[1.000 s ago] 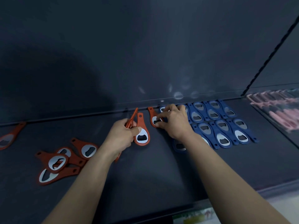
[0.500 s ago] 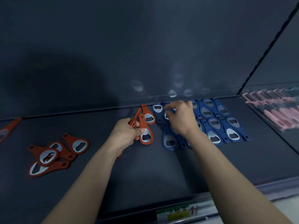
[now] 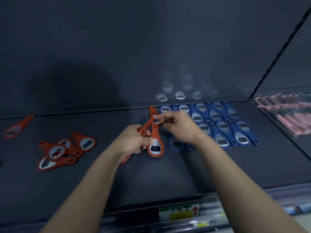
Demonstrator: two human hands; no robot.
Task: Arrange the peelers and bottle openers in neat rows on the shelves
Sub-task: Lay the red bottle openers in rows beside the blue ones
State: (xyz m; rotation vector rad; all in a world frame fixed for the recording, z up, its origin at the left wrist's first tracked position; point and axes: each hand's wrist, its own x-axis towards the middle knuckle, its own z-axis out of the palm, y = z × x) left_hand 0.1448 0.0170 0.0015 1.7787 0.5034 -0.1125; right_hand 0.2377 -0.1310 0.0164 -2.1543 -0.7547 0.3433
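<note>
We look down on a dark shelf (image 3: 185,174). At centre, our left hand (image 3: 133,142) curls its fingers round an edge-on orange opener (image 3: 146,126), its thumb pressing a flat orange opener (image 3: 155,146) lying just right. Our right hand (image 3: 181,128) hovers beside it, fingers loosely curled, forefinger at the edge-on opener's far tip; we cannot tell whether it pinches. Blue bottle openers (image 3: 222,130) lie in rows to the right, a loose orange pile (image 3: 64,150) to the left, pink peelers (image 3: 286,113) far right.
</note>
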